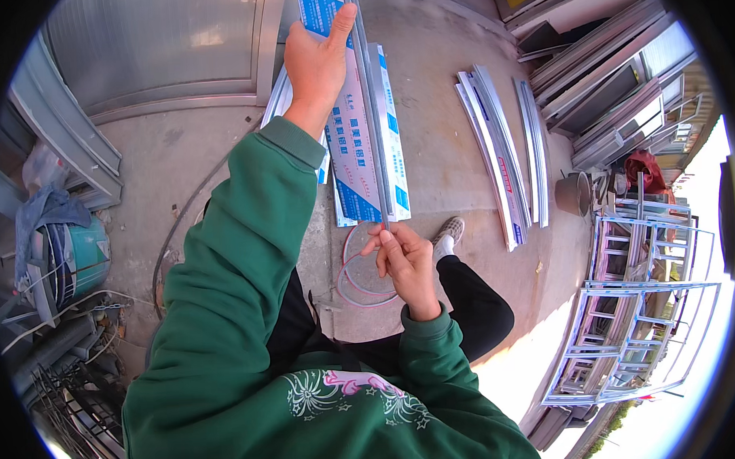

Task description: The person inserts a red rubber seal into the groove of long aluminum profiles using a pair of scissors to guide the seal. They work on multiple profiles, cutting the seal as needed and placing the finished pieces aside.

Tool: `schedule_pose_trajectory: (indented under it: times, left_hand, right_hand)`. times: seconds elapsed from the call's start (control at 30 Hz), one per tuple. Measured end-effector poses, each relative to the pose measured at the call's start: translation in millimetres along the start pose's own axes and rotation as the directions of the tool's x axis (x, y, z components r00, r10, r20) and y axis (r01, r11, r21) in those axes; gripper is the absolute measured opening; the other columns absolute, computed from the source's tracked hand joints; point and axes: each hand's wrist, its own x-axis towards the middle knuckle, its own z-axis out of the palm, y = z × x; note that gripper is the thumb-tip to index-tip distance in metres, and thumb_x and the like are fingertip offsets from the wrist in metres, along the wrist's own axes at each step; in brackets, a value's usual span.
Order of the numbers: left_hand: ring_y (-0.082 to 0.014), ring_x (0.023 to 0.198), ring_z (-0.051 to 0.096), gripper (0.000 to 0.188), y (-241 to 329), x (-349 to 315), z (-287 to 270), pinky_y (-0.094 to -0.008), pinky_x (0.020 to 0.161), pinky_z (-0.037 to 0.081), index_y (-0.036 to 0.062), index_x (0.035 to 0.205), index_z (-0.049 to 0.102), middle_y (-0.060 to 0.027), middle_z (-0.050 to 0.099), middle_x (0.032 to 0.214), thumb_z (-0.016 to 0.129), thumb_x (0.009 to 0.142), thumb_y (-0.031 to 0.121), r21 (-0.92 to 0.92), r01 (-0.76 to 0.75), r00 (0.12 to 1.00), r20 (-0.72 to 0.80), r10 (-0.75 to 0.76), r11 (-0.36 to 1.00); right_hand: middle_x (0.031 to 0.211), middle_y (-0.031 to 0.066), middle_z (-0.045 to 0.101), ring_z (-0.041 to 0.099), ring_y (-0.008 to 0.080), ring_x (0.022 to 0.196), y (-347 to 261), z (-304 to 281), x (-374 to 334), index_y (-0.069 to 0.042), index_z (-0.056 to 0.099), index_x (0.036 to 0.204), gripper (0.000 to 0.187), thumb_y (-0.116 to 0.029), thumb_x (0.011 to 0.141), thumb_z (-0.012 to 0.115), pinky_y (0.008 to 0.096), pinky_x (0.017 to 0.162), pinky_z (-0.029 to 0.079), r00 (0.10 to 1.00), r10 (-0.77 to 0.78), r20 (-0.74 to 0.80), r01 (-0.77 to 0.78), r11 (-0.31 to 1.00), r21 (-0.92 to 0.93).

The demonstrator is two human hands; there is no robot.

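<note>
A long metal profile point(352, 141) wrapped in blue and white printed film runs away from me at the upper middle. My left hand point(317, 65) is closed around its far part, thumb along the edge. At the profile's near end my right hand point(409, 264) pinches a thin, reddish strip between thumb and fingers; its tip is partly hidden by them. Below, a thin pinkish-clear strip point(368, 301) hangs in loops beside my right hand. More film-wrapped profiles point(395, 147) lie beneath and beside the held one.
Two bundles of profiles point(499, 160) point(533, 151) lie on the concrete floor to the right. Leaning metal frames point(605, 67), a bucket point(573, 193) and window frames point(630, 325) stand farther right. On the left are a teal drum point(85, 255), a dark cable point(164, 245) and scrap.
</note>
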Motion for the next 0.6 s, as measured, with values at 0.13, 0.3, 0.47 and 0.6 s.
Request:
schedule_pose_trajectory:
  times: [0.13, 0.3, 0.47, 0.6]
  left_hand:
    - [-0.0255, 0.082, 0.068, 0.084, 1.0, 7.1, -5.4, -0.0383, 0.079, 0.054, -0.0032, 0.089, 0.058, -0.0147, 0.066, 0.084, 0.067, 0.079, 0.079, 0.037, 0.019, 1.000, -0.007, -0.019, 0.999]
    - [-0.0262, 0.082, 0.068, 0.083, 5.3, 8.6, -10.6, -0.0386, 0.077, 0.054, -0.0033, 0.091, 0.059, -0.0149, 0.067, 0.086, 0.068, 0.079, 0.078, 0.059, 0.048, 0.998, -0.045, -0.045, 0.997]
    - [-0.0256, 0.083, 0.068, 0.077, 11.2, -9.5, 3.2, -0.0382, 0.078, 0.053, -0.0020, 0.095, 0.060, -0.0140, 0.068, 0.088, 0.070, 0.082, 0.074, 0.038, 0.070, 0.997, 0.019, -0.071, 0.997]
    - [-0.0254, 0.085, 0.068, 0.074, 16.0, 2.5, -5.4, -0.0378, 0.080, 0.052, -0.0009, 0.096, 0.061, -0.0140, 0.069, 0.090, 0.070, 0.083, 0.071, 0.013, 0.073, 0.997, -0.020, -0.072, 0.997]
  right_hand:
    - [0.092, 0.0097, 0.072, 0.051, 0.0056, 0.060, -4.6, -2.4, -4.5, 0.004, 0.061, 0.119, 0.025, -0.013, 0.108, 0.048, 0.0206, 0.053, 0.039, 0.994, 0.049, 0.096, -0.053, 0.998, 0.039]
    - [0.092, 0.0107, 0.073, 0.053, 0.0066, 0.058, -4.4, -7.6, -27.0, 0.005, 0.063, 0.114, 0.023, -0.012, 0.107, 0.048, 0.0211, 0.053, 0.041, 0.979, 0.147, 0.138, -0.154, 0.987, 0.042]
    - [0.094, 0.0114, 0.073, 0.057, 0.0083, 0.061, 5.0, 5.4, 2.3, 0.005, 0.065, 0.113, 0.023, -0.012, 0.107, 0.050, 0.0220, 0.056, 0.044, 0.999, -0.035, -0.008, 0.035, 0.999, 0.037]
    - [0.100, 0.0142, 0.073, 0.063, 0.0124, 0.068, 0.1, -5.2, -21.2, 0.005, 0.062, 0.118, 0.027, -0.016, 0.108, 0.048, 0.0246, 0.061, 0.049, 0.982, 0.136, 0.132, -0.149, 0.984, 0.095]
